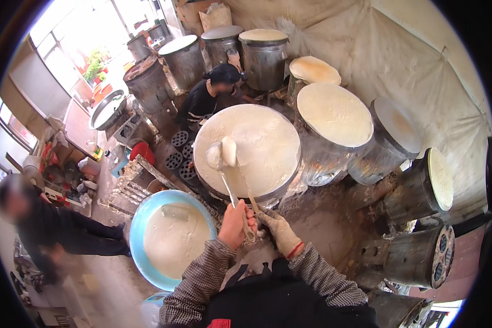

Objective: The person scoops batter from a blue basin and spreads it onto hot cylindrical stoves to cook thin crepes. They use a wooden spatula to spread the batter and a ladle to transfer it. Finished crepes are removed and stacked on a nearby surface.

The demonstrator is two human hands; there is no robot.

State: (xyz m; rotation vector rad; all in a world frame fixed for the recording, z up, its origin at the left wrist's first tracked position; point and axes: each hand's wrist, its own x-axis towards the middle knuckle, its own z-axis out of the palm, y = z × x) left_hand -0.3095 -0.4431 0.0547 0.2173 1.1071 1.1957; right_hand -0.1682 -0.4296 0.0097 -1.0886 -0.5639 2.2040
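Observation:
My bare left hand (234, 223) grips the handle of a metal ladle (214, 156), whose bowl is coated with pale batter. My right hand (280, 231), in a cream knitted glove, is closed on the thin handle of a second utensil (229, 151) with a rounded, batter-covered head. The two heads are side by side, apparently touching, above a round griddle (266, 143) spread with pale batter. At the lower left stands a blue basin (137, 229) of batter with a flat, batter-coated piece (175, 212) lying in it.
Metal drum stoves (264, 65) with round griddles curve around the far side and right. One person (200, 102) crouches behind the griddle; another (65, 229) is at the left. Perforated coal briquettes (180, 138), a red bucket (142, 153) and a slatted rack (127, 190) stand left of the griddle.

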